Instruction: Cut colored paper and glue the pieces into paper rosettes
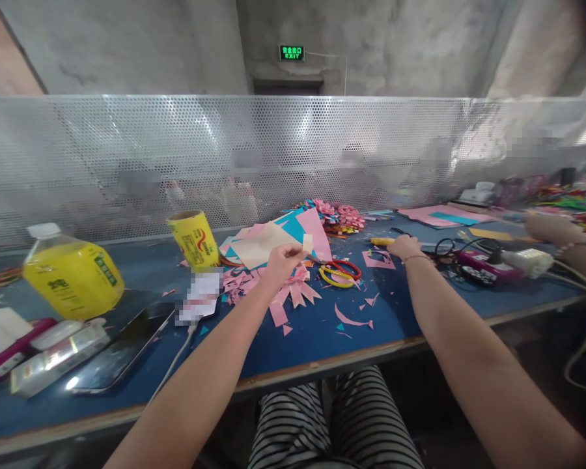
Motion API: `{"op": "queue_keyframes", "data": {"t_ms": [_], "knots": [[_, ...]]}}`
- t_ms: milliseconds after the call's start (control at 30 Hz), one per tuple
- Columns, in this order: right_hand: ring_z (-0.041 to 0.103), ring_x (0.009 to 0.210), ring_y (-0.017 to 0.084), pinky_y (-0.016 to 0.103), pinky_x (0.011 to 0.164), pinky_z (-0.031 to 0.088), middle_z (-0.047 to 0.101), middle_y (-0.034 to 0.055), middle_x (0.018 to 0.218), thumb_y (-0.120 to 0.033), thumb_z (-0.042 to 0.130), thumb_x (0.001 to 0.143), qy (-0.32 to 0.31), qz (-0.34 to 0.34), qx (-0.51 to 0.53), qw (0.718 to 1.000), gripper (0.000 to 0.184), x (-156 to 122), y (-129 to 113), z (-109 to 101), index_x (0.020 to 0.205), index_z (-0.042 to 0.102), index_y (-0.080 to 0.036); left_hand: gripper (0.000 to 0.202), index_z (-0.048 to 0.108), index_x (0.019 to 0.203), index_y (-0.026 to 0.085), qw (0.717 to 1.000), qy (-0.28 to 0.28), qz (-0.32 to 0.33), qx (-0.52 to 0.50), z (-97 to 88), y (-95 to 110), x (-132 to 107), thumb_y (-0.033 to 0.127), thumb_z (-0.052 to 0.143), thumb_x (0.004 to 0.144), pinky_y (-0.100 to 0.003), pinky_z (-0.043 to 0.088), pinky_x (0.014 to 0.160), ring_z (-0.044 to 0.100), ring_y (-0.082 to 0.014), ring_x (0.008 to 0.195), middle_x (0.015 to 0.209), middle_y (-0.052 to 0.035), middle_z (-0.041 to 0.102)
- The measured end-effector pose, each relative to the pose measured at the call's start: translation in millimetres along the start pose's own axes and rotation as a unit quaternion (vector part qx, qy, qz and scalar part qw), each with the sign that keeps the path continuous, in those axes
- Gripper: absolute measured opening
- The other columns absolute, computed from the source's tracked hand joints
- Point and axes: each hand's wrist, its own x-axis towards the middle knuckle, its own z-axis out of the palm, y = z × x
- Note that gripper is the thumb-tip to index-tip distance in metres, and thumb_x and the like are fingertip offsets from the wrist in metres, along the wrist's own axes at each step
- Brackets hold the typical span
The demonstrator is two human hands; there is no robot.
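Pinched in the fingers of my left hand (286,257) is a small cream paper piece (307,243), held upright over a heap of pink paper strips (293,290). My right hand (404,247) is closed around a tool with a yellow handle (381,241) on the blue table; its kind is not clear. Between my hands lie scissors (342,273) with one red and one yellow handle loop. Behind my left hand rest cream, pink and blue paper sheets (258,244). A pink paper cutout (378,259) lies just below the yellow handle.
At left stand a yellow bottle (73,273) and a yellow cardboard tube (194,240), with a dark tablet (122,352) and a cabled phone (200,296) nearer me. A purple power strip (488,266) sits right. A perforated metal screen (293,150) runs behind. Another person's hand (551,228) shows at far right.
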Motion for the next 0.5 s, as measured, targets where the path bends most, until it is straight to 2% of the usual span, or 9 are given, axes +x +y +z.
{"op": "queue_keyframes", "data": {"t_ms": [100, 233, 333, 500], "knots": [[0.052, 0.108, 0.031, 0.038, 0.081, 0.042, 0.057, 0.0208, 0.112, -0.025, 0.05, 0.074, -0.04, 0.005, -0.041, 0.998, 0.041, 5.7, 3.1, 8.3, 0.111, 0.06, -0.01, 0.01, 0.061, 0.057, 0.015, 1.0, -0.007, 0.007, -0.007, -0.2, 0.2, -0.2, 0.021, 0.068, 0.058, -0.021, 0.043, 0.051, 0.051, -0.0089, 0.051, 0.054, 0.0017, 0.055], [0.054, 0.105, 0.03, 0.036, 0.079, 0.043, 0.059, 0.0198, 0.11, -0.032, 0.052, 0.075, -0.054, -0.005, -0.056, 0.997, 0.043, 9.3, 2.6, 8.2, 0.11, 0.061, -0.008, 0.014, 0.06, 0.059, 0.015, 1.0, -0.014, 0.026, -0.005, -2.8, -4.5, 1.6, 0.026, 0.068, 0.06, -0.021, 0.045, 0.052, 0.052, -0.009, 0.052, 0.056, 0.0019, 0.055], [0.059, 0.095, 0.029, 0.034, 0.071, 0.045, 0.064, 0.0169, 0.099, -0.036, 0.055, 0.073, -0.066, -0.037, -0.069, 0.995, 0.038, 10.0, 5.5, 5.4, 0.1, 0.066, -0.011, 0.016, 0.059, 0.06, 0.015, 1.0, -0.012, 0.022, -0.01, -4.2, -8.4, 3.0, 0.027, 0.069, 0.059, -0.022, 0.046, 0.052, 0.052, -0.0085, 0.052, 0.057, 0.0016, 0.055], [0.062, 0.083, 0.027, 0.032, 0.066, 0.045, 0.066, 0.0156, 0.083, -0.026, 0.059, 0.069, -0.066, -0.084, -0.044, 0.993, 0.02, 4.7, 5.3, 0.9, 0.08, 0.07, -0.014, 0.019, 0.061, 0.069, 0.015, 0.999, 0.002, -0.004, -0.036, -3.6, -6.6, 1.5, 0.026, 0.07, 0.057, -0.024, 0.048, 0.052, 0.056, -0.0105, 0.054, 0.065, -0.0005, 0.06]]}}
